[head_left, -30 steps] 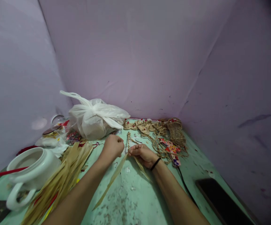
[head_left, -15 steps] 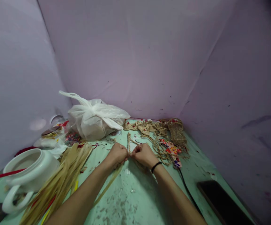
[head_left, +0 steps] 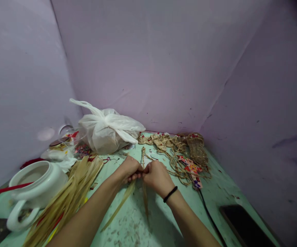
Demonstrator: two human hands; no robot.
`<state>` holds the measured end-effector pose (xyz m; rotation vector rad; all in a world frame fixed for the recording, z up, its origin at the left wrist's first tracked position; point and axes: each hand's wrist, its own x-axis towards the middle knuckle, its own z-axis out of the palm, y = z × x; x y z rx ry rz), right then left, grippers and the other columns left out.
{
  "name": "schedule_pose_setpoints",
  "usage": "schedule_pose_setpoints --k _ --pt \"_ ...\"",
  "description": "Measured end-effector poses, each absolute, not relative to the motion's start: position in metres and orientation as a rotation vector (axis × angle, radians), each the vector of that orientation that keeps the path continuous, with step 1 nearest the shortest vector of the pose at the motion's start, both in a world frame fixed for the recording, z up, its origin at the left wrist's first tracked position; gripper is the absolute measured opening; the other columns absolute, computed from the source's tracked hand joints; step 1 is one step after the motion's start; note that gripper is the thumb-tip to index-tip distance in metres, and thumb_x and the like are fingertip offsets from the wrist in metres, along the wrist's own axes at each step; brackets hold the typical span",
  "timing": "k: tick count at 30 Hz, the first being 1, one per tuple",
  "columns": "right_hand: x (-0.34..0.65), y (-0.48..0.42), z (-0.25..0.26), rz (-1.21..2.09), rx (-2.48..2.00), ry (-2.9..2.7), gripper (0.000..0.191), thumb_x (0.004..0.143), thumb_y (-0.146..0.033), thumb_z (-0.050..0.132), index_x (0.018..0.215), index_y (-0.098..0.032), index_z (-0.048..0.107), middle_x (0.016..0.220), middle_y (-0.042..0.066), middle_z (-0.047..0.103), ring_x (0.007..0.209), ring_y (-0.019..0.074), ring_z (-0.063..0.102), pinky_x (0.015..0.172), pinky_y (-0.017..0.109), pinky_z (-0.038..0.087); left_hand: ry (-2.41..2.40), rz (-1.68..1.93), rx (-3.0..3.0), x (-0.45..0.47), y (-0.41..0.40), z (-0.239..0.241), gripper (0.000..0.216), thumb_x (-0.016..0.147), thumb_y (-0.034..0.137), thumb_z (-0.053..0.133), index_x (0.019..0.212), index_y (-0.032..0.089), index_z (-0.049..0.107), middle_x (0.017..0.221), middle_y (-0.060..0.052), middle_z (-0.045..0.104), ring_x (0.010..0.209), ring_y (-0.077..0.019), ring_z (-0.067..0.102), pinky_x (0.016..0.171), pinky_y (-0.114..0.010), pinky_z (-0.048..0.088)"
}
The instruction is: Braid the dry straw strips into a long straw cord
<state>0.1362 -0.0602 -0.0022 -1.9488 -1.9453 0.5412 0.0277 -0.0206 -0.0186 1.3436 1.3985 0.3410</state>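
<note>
My left hand (head_left: 131, 169) and my right hand (head_left: 156, 175) meet at the middle of the table, both closed with fingers pinched. Between them they grip a braid (head_left: 143, 157) of dried plant fibre, whose plaited end points away from me. A loose flat strip (head_left: 121, 206) trails from under my left hand toward me. Another strip (head_left: 145, 202) hangs below my right hand. The exact crossing of the strips is hidden by my fingers. A black band (head_left: 170, 194) circles my right wrist.
Dried fibre strips (head_left: 68, 195) lie left, beside a white ceramic pot (head_left: 39, 181). A tied white plastic bag (head_left: 109, 132) stands behind. Woven pieces and twine (head_left: 176, 144), a flower-patterned object (head_left: 190, 169) with a black cord, and a dark phone (head_left: 243, 224) are at right.
My right hand has turned over, its back now facing up more. A strip now hangs below it toward me. The whole view has shifted slightly.
</note>
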Motion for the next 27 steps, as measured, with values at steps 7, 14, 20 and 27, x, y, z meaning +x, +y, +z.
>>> schedule_pose_setpoints --k 7,14,20,27 --pt "0.155 -0.049 -0.014 0.861 -1.894 -1.804 0.014 0.056 -0.019 0.053 0.045 -0.014 0.060 0.039 0.004 0.054 0.039 0.0097 0.044 0.040 0.021 0.024 1.232 0.408 1.315 0.022 -0.019 -0.021 0.012 0.053 0.018 0.047 0.042 0.014 0.047 0.027 0.004 0.035 0.023 -0.0047 0.024 0.028 -0.018 0.014" --pt "0.154 -0.047 -0.022 0.974 -1.866 -1.745 0.014 0.054 -0.016 0.049 0.044 -0.013 0.058 0.036 0.000 0.049 0.035 0.0081 0.041 0.038 0.020 0.023 1.411 0.439 1.278 0.034 -0.023 -0.020 0.012 0.048 0.011 0.043 0.037 0.015 0.043 0.024 0.004 0.031 0.022 -0.0050 0.022 0.028 -0.019 0.011" --pt "0.134 -0.059 0.000 0.753 -1.909 -1.870 0.016 0.057 -0.014 0.050 0.045 -0.014 0.061 0.041 0.003 0.055 0.042 0.0102 0.046 0.042 0.022 0.023 1.349 0.355 1.226 0.025 -0.020 -0.019 0.017 0.054 0.021 0.046 0.038 0.015 0.044 0.026 0.003 0.033 0.023 -0.0058 0.024 0.029 -0.020 0.012" --pt "0.137 -0.058 -0.007 0.698 -1.867 -2.025 0.017 0.060 -0.022 0.052 0.057 -0.014 0.066 0.055 0.009 0.063 0.050 0.0137 0.052 0.043 0.023 0.025 1.294 0.389 1.329 0.021 -0.012 -0.035 0.013 0.049 0.022 0.049 0.040 0.014 0.045 0.030 0.003 0.036 0.027 -0.0044 0.026 0.031 -0.018 0.011"
